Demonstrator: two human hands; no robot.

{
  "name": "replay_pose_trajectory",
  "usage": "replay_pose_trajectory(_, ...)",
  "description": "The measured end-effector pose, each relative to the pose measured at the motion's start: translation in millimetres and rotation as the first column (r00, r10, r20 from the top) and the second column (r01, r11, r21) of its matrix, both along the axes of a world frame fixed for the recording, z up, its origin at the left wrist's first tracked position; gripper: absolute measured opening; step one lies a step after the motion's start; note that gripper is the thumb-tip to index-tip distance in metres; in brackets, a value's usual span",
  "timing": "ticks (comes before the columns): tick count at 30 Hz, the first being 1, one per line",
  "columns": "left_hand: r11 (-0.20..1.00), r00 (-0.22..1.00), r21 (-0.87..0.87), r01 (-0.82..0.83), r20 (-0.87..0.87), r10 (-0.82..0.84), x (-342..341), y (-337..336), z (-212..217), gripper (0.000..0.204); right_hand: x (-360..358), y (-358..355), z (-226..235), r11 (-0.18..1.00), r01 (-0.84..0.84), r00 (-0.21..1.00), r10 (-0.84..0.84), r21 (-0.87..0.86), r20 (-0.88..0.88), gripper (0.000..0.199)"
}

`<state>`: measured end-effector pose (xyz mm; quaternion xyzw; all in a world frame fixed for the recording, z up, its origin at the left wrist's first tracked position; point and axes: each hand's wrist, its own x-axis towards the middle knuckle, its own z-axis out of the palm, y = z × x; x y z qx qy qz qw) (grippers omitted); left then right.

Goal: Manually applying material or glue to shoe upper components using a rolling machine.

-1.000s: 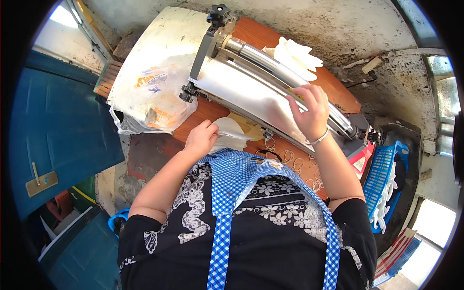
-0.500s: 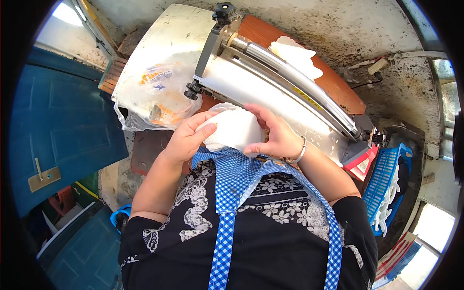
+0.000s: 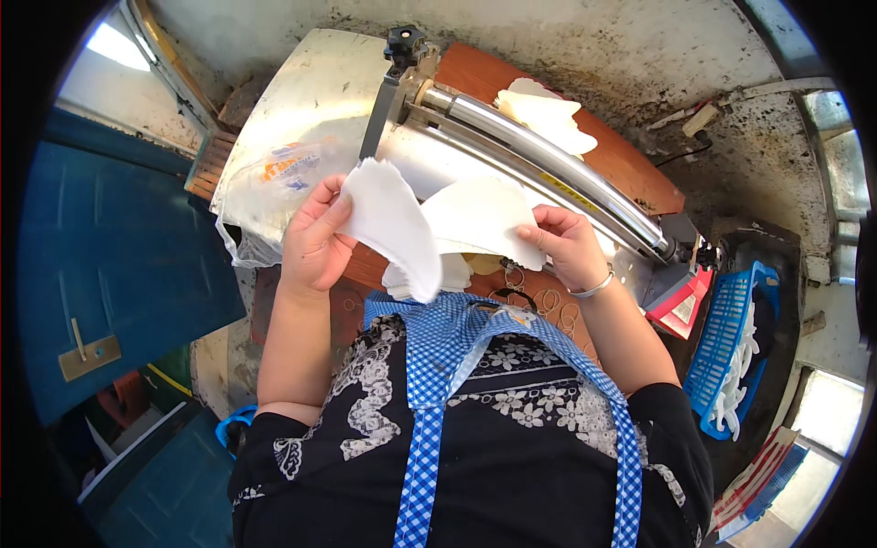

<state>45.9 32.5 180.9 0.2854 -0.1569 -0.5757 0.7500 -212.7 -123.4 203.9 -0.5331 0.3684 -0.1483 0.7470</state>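
Observation:
My left hand [image 3: 315, 233] pinches a white curved cut-out piece [image 3: 393, 224] between thumb and fingers; its lower edge looks layered, but I cannot tell how many sheets it holds. A second white piece [image 3: 480, 217] is gripped at its right end by my right hand [image 3: 571, 245]. The two pieces fan apart, the left one overlapping the right one slightly. Below them, partly hidden, a small stack of white pieces [image 3: 398, 283] lies near the table's front edge. Just beyond my hands stands a roller machine [image 3: 548, 164] with a long chrome roller.
More white pieces [image 3: 548, 119] rest on the brown board [image 3: 630, 173] behind the roller. Thin rings like rubber bands [image 3: 548, 301] lie near my apron. A clear plastic bag [image 3: 274, 196] sits at left, by a blue door [image 3: 128, 247]. A blue basket [image 3: 717, 352] with white pieces stands at right.
The white pieces, held together in both hands before, are now spread apart, one in each hand. My hands have moved apart, uncovering the stack and the rings below.

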Motion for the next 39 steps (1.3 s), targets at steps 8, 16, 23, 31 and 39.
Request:
replay_pose_trajectory(8, 0.974, 0.553, 0.214, 0.069, 0.805, -0.216, -45, -13, 18, 0.006, 9, 14, 3, 0.875, -0.146, 0.97, 0.035, -0.461, -0.241, 0.018)
replay_pose_trajectory(16, 0.911, 0.524, 0.328, 0.25, 0.746, -0.412, -30, -32, 11, 0.005, 9, -20, 4, 0.916, 0.113, 0.98, -0.167, -0.384, -0.111, 0.024)
replay_pose_trajectory(23, 0.661, 0.489, 0.438, 0.609, 0.449, -0.748, -29, -64, 0, 0.012, 30, -46, 12, 0.23, -0.162, 0.962, -0.18, -0.96, -0.205, 0.028)
replay_pose_trajectory(31, 0.876, 0.516, 0.393, 0.278, 0.708, -0.482, -38, -90, 0, 0.009, 81, -122, 4, 0.661, -0.526, 0.655, -0.087, -0.536, -0.751, 0.029)
replay_pose_trajectory(39, 0.962, 0.473, 0.273, -0.006, 0.848, -0.237, 7, -6, 5, 0.007, 13, -26, 24, -0.292, -0.094, 0.941, 0.285, -0.952, -0.181, 0.023)
